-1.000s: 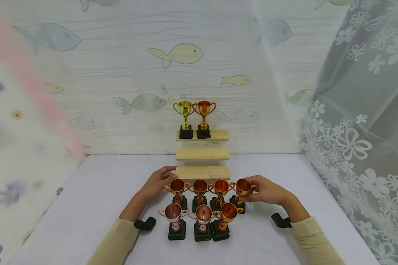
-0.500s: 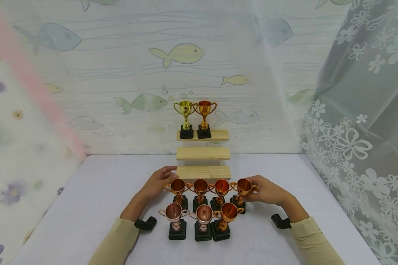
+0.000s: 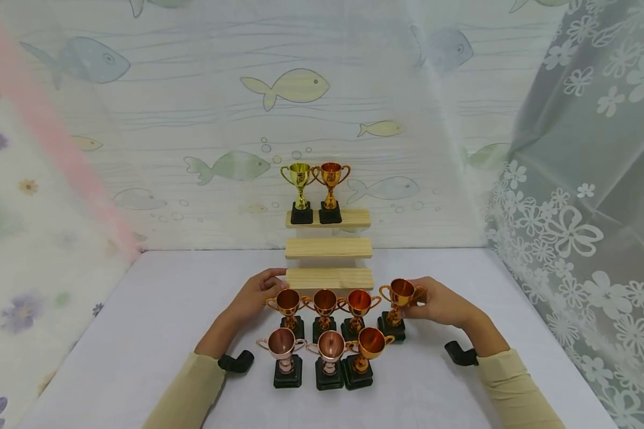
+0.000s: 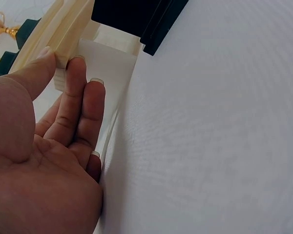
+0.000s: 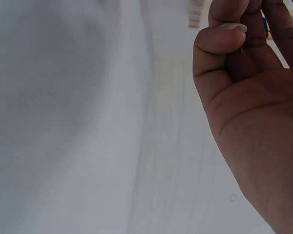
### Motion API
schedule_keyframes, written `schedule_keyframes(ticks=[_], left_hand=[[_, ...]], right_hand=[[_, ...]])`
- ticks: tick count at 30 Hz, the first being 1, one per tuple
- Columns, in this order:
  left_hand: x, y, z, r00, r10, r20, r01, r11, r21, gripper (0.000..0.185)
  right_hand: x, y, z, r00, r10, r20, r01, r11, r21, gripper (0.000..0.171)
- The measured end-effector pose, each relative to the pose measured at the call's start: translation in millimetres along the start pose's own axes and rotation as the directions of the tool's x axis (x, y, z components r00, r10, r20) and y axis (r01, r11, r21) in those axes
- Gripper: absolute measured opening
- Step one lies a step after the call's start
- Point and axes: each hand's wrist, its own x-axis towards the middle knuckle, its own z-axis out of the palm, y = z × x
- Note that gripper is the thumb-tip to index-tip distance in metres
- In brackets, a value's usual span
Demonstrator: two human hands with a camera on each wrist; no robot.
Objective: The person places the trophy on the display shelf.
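The right hand (image 3: 440,304) pinches a trophy (image 3: 399,301) at its nine o'clock; left hand (image 3: 254,293) relaxed against the wooden step (image 3: 330,278); right wrist view hides the cup.

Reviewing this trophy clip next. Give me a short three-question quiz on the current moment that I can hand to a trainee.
1. Multiple choice: what does the right hand hold? A) the end trophy of the back row B) the gold trophy C) nothing
2. True or false: the middle step of the wooden stand carries two trophies.
3. How many trophies stand in the front row on the table?

Key
1. A: its fingers pinch the cup's handle, and that trophy sits apart from its row.
2. False: it is bare. The two trophies are on the top step.
3. Three. The left hand touches the bottom step, not these.
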Motion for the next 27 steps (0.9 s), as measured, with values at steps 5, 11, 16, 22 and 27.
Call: schedule_keyframes(ticks=[5,11,16,22,27], left_hand=[[0.3,-0.2,1.1,1.000,-0.003,0.008,0.003,1.000,0.003,0.049],[0.1,1.6,1.1,1.000,-0.011,0.003,0.011,1.000,0.005,0.050],[0.0,0.3,0.3,1.000,-0.018,0.001,0.018,1.000,-0.002,0.049],[-0.3,-0.8,0.1,1.000,-0.009,0.004,0.009,1.000,-0.004,0.049],[-0.1,-1.9,-0.1,1.000,0.004,0.008,-0.004,1.000,-0.010,0.049]], right_hand=[[0,-3,-7,0.999,-0.016,-0.047,0.016,1.000,0.016,0.024],[7,-18,-16,0.987,0.015,-0.157,-0.013,1.000,0.011,0.024],[18,-34,-27,0.974,0.018,-0.226,-0.027,0.999,-0.037,0.023],[31,-56,-40,0.965,0.011,-0.261,-0.037,0.995,-0.094,0.022],[44,-68,-48,0.963,0.011,-0.271,-0.045,0.991,-0.122,0.020]])
